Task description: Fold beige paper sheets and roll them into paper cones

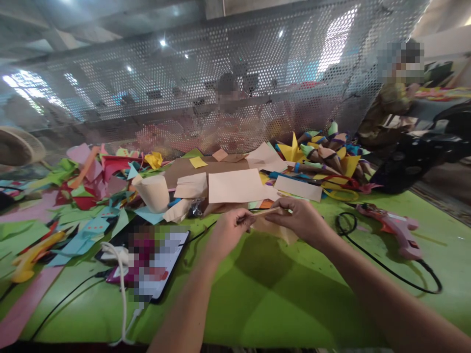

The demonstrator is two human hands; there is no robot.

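Note:
Above the green table, a piece of tan paper (274, 226) is held between my two hands, its upper edge folded or rolled. My left hand (232, 228) pinches the paper's left end with closed fingertips. At the other end, my right hand (300, 219) grips the upper edge between thumb and fingers. Just beyond the hands lies a flat cream sheet (236, 186). A smaller pale strip (298, 188) is behind my right hand. To the right rests a pink glue gun (395, 226) with its black cord looped on the table.
A green table (265, 304) carries coloured paper scraps (91, 181) at left, a cream paper cup shape (152, 192), and a tablet (169, 264) with cables. A yellow glue gun (37, 255) lies far left. Paper-wrapped pieces (327, 152) pile up before a perforated metal screen (206, 98). Another person (390, 103) sits beyond.

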